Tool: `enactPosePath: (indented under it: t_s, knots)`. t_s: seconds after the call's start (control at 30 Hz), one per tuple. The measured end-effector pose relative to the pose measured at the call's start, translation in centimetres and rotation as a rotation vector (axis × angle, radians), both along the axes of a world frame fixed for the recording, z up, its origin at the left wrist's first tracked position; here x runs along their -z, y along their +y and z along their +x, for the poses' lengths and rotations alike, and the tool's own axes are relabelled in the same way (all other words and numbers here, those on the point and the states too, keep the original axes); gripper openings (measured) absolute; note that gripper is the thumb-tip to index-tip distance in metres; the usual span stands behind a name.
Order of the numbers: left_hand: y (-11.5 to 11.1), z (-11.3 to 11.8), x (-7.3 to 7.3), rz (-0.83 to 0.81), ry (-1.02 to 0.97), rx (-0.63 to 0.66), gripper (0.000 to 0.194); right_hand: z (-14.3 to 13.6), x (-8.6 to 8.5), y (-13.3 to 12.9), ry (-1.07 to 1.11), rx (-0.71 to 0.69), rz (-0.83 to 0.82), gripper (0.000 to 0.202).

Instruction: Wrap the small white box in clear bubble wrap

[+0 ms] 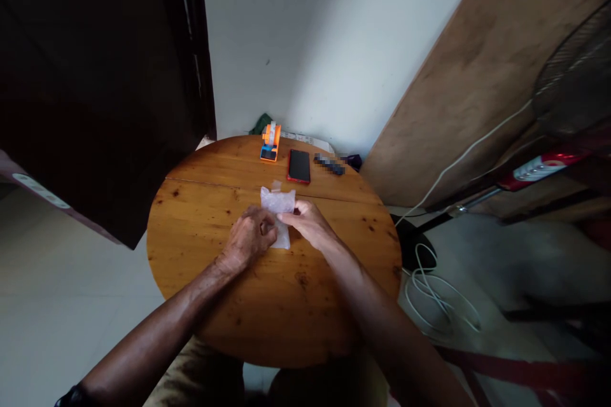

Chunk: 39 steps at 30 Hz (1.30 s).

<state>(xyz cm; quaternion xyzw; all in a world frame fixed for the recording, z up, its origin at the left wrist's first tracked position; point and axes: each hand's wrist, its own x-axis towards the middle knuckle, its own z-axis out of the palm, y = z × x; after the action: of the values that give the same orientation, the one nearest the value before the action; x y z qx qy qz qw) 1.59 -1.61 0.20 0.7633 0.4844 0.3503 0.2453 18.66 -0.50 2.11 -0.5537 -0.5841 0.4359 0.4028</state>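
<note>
A small piece of bubble wrap (pixel 278 201), whitish and translucent, lies between my two hands near the middle of the round wooden table (pixel 200 229). My right hand (pixel 309 221) pinches its right edge between thumb and fingers. On the other side my left hand (pixel 251 234) is closed, its curled fingertips at the wrap's lower left part. Whether anything is inside the wrap I cannot tell. A small clear strip (pixel 276 186) shows at the wrap's far edge.
Toward the table's far edge stand an orange and blue tape dispenser (pixel 270 143), a red-edged phone (pixel 299 166) and a blurred dark long object (pixel 329 163). A white wall rises behind. At right are a fan (pixel 577 76) and a coiled white cable (pixel 436 296) on the floor.
</note>
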Motion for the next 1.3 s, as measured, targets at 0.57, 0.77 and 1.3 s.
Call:
enactPosePath:
  t_s: [0.57, 0.77, 1.3]
  knots:
    - [0.6, -1.2, -0.3, -0.159, -0.191, 0.251, 0.026, 1.0, 1.9, -5.8, -0.526, -0.204, 0.562, 0.044]
    - [0.5, -2.7, -2.1, -0.324, -0.234, 0.375, 0.029, 0.4, 1.5, -3.9, -0.385, -0.098, 0.493, 0.032]
    - [1.3, -1.2, -0.1, -0.681, -0.654, 0.318, 0.109, 0.9, 0.9, -1.5, -0.049, -0.034, 0.024, 0.028]
